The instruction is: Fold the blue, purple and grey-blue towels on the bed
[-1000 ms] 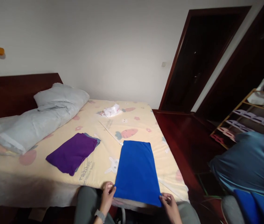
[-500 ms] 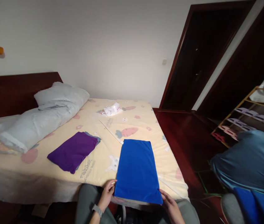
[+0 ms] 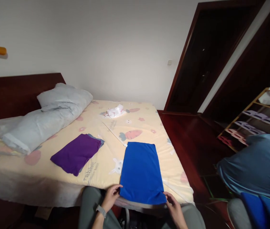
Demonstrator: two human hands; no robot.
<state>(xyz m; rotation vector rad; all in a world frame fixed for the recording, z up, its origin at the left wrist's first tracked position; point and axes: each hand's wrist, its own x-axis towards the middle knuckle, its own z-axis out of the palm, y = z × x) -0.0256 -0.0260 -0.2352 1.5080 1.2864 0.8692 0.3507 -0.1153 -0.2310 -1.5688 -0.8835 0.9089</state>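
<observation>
A blue cloth (image 3: pixel 141 171) lies spread flat in a neat rectangle at the near edge of the bed (image 3: pixel 112 146), its long sides running away from the person. The left hand (image 3: pixel 111 195) pinches its near left corner between thumb and fingers, and the right hand (image 3: pixel 172 203) grips the near right corner the same way; small creases run along the fabric between them. A white tag (image 3: pixel 125 145) sticks out at the cloth's far left corner. To the left, well apart from the hands, a folded purple cloth (image 3: pixel 76 154) rests on the carrot-and-rabbit-print sheet, with a greyish edge (image 3: pixel 101 142) showing beneath it. Farther back sit a crumpled white bag (image 3: pixel 116 111) and a bunched pale grey quilt (image 3: pixel 44 127).
</observation>
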